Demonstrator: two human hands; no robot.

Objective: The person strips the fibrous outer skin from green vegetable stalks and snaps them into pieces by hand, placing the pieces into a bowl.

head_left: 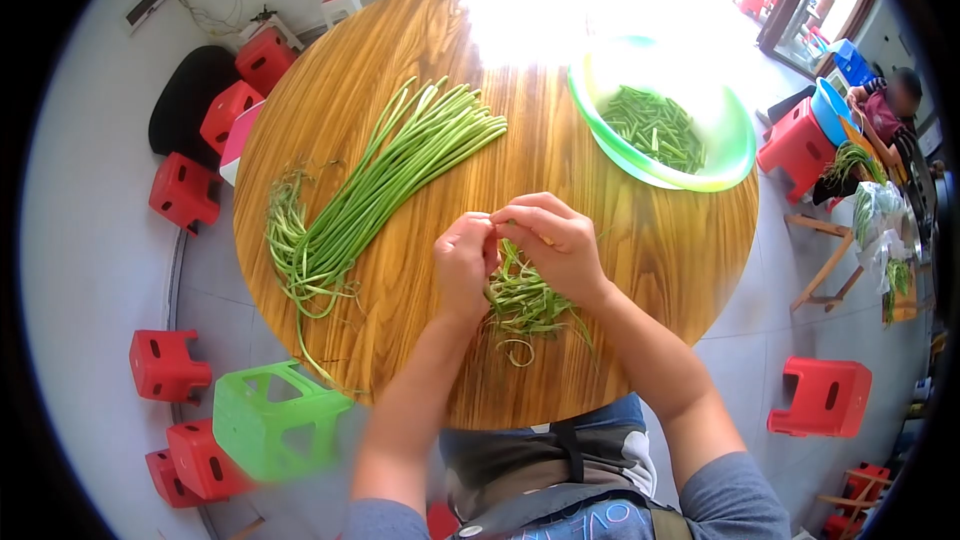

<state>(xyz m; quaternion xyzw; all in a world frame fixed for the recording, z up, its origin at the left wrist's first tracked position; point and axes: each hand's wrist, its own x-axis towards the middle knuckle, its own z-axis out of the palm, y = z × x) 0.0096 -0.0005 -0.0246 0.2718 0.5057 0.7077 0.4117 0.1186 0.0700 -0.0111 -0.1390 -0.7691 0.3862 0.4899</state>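
My left hand (466, 262) and my right hand (556, 245) meet at the fingertips over the middle of the table, both closed in a pinch. Whatever lies between the fingers is too small or hidden to make out. Just below them sits a loose pile of green trimmings (535, 305), partly covered by my right hand. To the left lies a bundle of long garlic scapes (400, 165), its thin curly ends toward the lower left. A green basin (735, 162) at the upper right holds short cut scape pieces (655, 130).
The round wooden table (620, 340) has glare at its far edge. A green stool (235, 420) and several red stools (170, 365) stand on the left. Another red stool (820, 397) is at right. Farther off, a person (885, 115) sits by a blue basin (828, 110).
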